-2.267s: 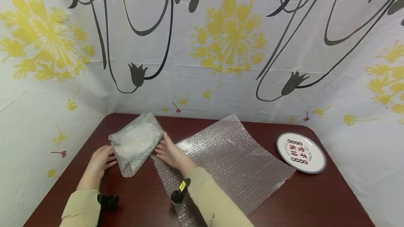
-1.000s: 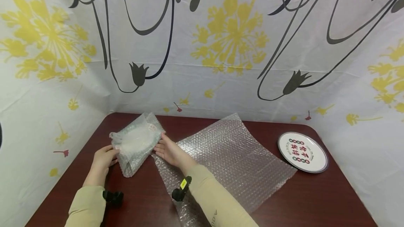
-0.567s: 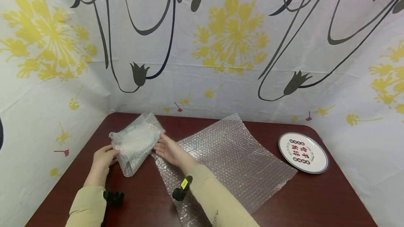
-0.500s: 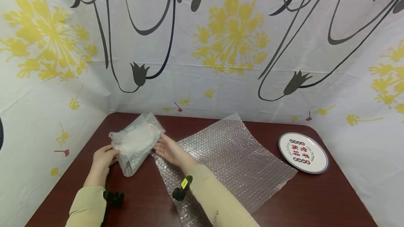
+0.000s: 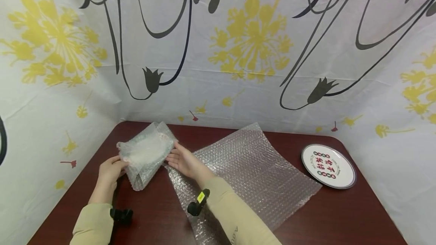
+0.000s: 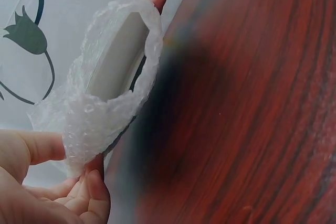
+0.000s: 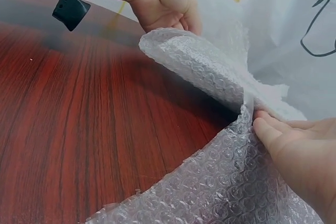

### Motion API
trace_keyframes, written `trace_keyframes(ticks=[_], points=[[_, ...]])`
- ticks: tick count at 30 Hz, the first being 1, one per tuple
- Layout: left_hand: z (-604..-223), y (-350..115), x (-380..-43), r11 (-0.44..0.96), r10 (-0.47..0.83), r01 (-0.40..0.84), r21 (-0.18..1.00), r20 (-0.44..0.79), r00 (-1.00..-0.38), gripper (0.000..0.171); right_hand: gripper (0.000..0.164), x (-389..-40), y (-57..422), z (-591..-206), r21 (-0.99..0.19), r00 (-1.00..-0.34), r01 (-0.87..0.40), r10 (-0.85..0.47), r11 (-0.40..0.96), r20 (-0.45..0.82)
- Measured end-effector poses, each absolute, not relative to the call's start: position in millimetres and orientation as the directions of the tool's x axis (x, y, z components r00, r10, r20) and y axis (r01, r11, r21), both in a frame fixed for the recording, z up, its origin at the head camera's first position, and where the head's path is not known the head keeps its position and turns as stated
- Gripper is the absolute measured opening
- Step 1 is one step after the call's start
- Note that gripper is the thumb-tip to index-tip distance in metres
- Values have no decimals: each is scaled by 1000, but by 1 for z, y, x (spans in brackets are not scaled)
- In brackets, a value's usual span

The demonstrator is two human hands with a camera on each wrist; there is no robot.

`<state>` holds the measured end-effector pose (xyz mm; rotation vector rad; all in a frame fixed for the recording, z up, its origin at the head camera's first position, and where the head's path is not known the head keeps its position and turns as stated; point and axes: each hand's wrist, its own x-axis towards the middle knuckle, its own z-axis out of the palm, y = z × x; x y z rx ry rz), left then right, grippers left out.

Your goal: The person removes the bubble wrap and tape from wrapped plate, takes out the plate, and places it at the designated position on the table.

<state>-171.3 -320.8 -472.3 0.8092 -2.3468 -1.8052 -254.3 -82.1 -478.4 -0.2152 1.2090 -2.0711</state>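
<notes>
A plate in bubble wrap (image 5: 146, 154) is held at the table's far left. Through the wrap's open end in the left wrist view, a whitish plate (image 6: 118, 59) with a dark rim shows. My left hand (image 5: 109, 170) pinches the near left edge, thumb above and fingers below. My right hand (image 5: 185, 163) holds the opposite edge, thumb on top; some of its fingertips are hidden under the bundle. In the right wrist view, the left side of the bundle (image 7: 205, 72) is raised off the table, and the right hand (image 7: 304, 156) is at its lower end.
A flat bubble wrap sheet (image 5: 252, 165) covers the middle of the dark red table (image 5: 153, 214), partly under my right forearm. A white plate (image 5: 328, 165) with red characters and a dark rim lies at the right. Patterned cloth (image 5: 211, 56) hangs behind and at both sides.
Since the earliest frame, my left hand has come in from beside the wrapped plate to pinch its left edge. The right hand keeps its place. The head view has shifted slightly.
</notes>
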Motion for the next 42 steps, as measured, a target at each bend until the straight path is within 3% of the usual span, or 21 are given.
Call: trace_keyframes(ticks=[10, 24, 42], points=[[-464, -315, -168, 176, -453, -339, 924, -230, -861, 64, 70, -256, -80, -476, -819, -748, 491, -625, -298, -221], [-455, -312, -162, 157, -458, -283, 946, -185, -870, 64, 41, -252, -79, -467, -875, -790, 404, -584, -268, -186], [-439, -303, -156, 181, -454, -287, 941, -179, -873, 64, 33, -250, -80, -458, -898, -834, 333, -534, -286, -139]])
